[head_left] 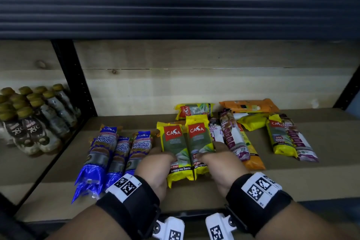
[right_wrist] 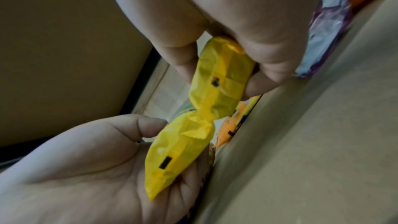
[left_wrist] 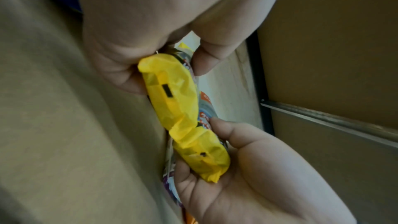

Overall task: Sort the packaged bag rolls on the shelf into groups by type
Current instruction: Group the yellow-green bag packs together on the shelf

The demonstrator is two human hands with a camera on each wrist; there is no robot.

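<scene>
Two yellow CASA lemongrass packs lie side by side mid-shelf, long ends toward me. My left hand (head_left: 157, 161) grips the left yellow pack (head_left: 174, 142) near its front end, thumb on top. My right hand (head_left: 220, 160) grips the right yellow pack (head_left: 199, 138) the same way. In the left wrist view, the left hand (left_wrist: 140, 40) holds one yellow end (left_wrist: 170, 91) and the right hand (left_wrist: 237, 168) the other (left_wrist: 202, 156). Three blue Singlet Handle packs (head_left: 120, 154) lie grouped just left. Purple drawstring packs (head_left: 231, 138), an orange pack (head_left: 249, 106) and more yellow packs (head_left: 278, 138) lie mixed at the right.
The shelf board (head_left: 194, 191) runs wide, with a wooden back wall. A black upright (head_left: 74, 78) divides off a bay of capped bottles (head_left: 33, 117) at the left. The dark beam of the shelf above (head_left: 175, 11) hangs overhead.
</scene>
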